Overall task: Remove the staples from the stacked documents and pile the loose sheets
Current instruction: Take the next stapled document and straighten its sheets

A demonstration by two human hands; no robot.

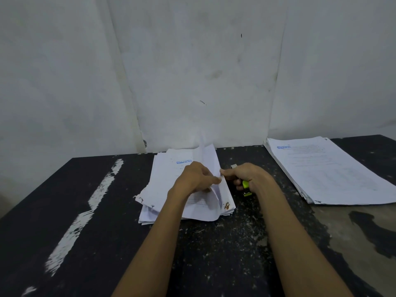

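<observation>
Both hands pinch the raised sheet [209,156]: your left hand [196,179] with fingers pressed to thumb, your right hand [246,175] also curled round the green tool [245,187]. Tug unevenly and it may tear, or drag the stapled stack [167,179] askew on the worktop [107,243]; the loose pile [332,172] lies well apart.

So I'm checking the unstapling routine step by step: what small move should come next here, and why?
Probably separate the raised sheets and lay the freed one on the right pile. Both the left hand and right hand pinch them above the centre stack, the right also gripping the green tool; no staple shows.
</observation>
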